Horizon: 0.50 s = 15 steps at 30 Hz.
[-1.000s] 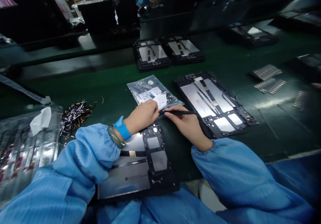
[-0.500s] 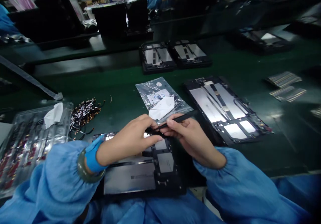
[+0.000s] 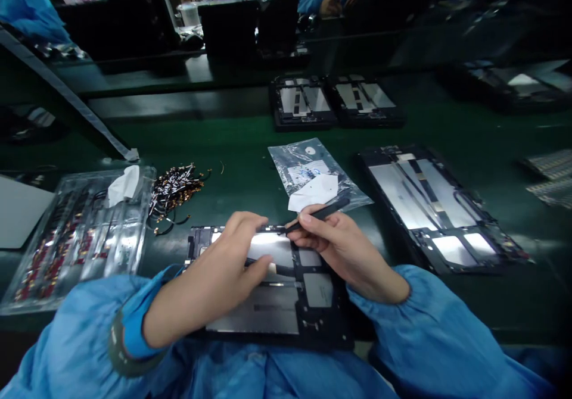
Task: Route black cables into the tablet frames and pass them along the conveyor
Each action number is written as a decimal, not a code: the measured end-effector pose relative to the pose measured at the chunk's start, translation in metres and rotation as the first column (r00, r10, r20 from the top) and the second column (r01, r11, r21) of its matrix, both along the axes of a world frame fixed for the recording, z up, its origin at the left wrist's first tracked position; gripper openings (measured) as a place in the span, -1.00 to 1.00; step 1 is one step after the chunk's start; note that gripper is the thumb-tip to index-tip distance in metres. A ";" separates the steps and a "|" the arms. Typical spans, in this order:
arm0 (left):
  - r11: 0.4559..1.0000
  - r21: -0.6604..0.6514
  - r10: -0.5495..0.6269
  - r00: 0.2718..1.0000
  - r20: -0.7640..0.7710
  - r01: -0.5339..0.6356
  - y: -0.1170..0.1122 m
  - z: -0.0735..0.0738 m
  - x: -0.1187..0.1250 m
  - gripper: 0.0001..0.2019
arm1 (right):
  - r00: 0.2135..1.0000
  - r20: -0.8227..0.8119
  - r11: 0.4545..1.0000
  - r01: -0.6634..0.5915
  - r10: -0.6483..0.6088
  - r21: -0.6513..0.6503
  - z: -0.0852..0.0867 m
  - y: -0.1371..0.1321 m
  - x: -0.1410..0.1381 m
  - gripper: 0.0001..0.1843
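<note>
An opened tablet (image 3: 319, 318) lies in front of me, its silver battery and black frame facing up. My left hand (image 3: 218, 271) is over its left part, thumb apart from the fingers, with nothing visible in it; some fingertips are hidden. Between the thumb and fingers of my right hand (image 3: 333, 238) is a slim black tool that looks like tweezers (image 3: 328, 208). Its tip points left, at the tablet's far edge. Just beyond lie a clear plastic bag (image 3: 290, 152) and a piece of white paper (image 3: 315, 192).
Another opened tablet (image 3: 402, 193) lies to the right, with two more (image 3: 304, 98) at the back. Left are a pile of small cables (image 3: 176, 187) and a clear tray of parts (image 3: 89, 238). A co-worker's hand (image 3: 330, 5) shows across the bench.
My left hand has drawn back left and nearer, away from the tool tip, and its fingers have parted. My right hand still holds the tool at the tablet's far edge. The view has shifted left.
</note>
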<state>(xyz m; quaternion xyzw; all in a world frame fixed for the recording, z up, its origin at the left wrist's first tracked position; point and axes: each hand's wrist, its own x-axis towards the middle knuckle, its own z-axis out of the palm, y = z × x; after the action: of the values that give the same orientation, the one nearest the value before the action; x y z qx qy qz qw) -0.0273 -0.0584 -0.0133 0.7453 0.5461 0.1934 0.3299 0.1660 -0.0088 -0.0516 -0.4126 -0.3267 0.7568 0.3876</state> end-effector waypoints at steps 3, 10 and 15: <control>0.980 0.186 0.102 0.982 -0.157 -0.072 -0.015 -0.008 -0.020 -0.59 | 0.983 0.178 0.984 0.022 -0.054 0.179 -0.006 0.006 -0.011 -0.68; 0.897 0.358 0.351 0.911 -0.217 -0.260 -0.032 -0.019 -0.074 -0.66 | 0.870 0.491 0.886 -0.189 -0.049 0.423 -0.022 0.011 -0.027 -0.75; 0.867 0.325 0.445 0.881 -0.162 -0.378 -0.044 -0.022 -0.086 -0.65 | 0.791 0.603 0.839 -0.255 -0.105 0.481 -0.025 0.009 -0.028 -0.76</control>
<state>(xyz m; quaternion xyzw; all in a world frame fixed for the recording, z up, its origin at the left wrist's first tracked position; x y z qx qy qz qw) -0.1134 -0.1019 -0.0354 0.6674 0.6944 0.2479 0.1046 0.1382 -0.0001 -0.0762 -0.4930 -0.6493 0.4758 0.3301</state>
